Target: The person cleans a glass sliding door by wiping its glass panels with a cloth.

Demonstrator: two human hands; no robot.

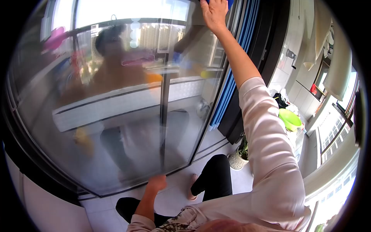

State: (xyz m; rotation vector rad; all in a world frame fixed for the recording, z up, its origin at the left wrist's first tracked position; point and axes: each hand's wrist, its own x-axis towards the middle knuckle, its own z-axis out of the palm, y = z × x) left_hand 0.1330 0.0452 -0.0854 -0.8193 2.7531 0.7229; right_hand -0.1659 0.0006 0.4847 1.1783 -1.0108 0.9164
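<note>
My right hand (215, 14) is raised at the top edge of the view, pressed toward the upper right part of a glass sliding door (127, 154). Its fingers are bent over a blue cloth (230, 3), of which only a small part shows; the rest is hidden or out of view. Low down, my left hand (157, 183) is closed in a fist near my knee, close to the bottom of the door. Nothing shows in it. The glass carries reflections of a person, a window and a railing.
A blue folded curtain (241, 50) hangs along the door's right side. On the floor stands a potted plant (237, 160). Farther right are a bright green basin (290, 119) and hanging pale cloths (339, 65). A dark door frame (181, 167) runs along the tiled floor.
</note>
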